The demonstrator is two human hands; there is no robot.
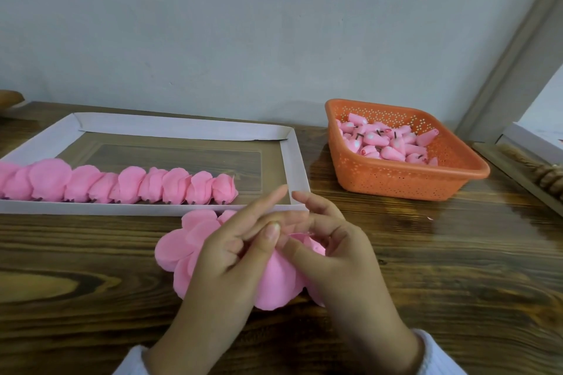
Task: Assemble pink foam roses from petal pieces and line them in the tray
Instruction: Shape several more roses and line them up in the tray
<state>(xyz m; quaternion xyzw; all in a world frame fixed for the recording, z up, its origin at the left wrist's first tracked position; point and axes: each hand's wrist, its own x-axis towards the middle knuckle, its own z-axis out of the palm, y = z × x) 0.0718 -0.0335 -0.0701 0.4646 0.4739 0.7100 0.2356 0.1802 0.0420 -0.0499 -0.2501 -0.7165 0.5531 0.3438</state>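
Fingers (262,208) of the left hand (225,256) and right hand (338,253) pinch the pink petal piece (278,280) between them.

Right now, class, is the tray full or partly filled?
Partly filled: roses line only the near side of the tray; the rest is bare.

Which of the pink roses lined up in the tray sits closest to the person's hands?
The rose at the row's right end, nearest the left hand holding loose petals; the others trail off leftward along the tray.
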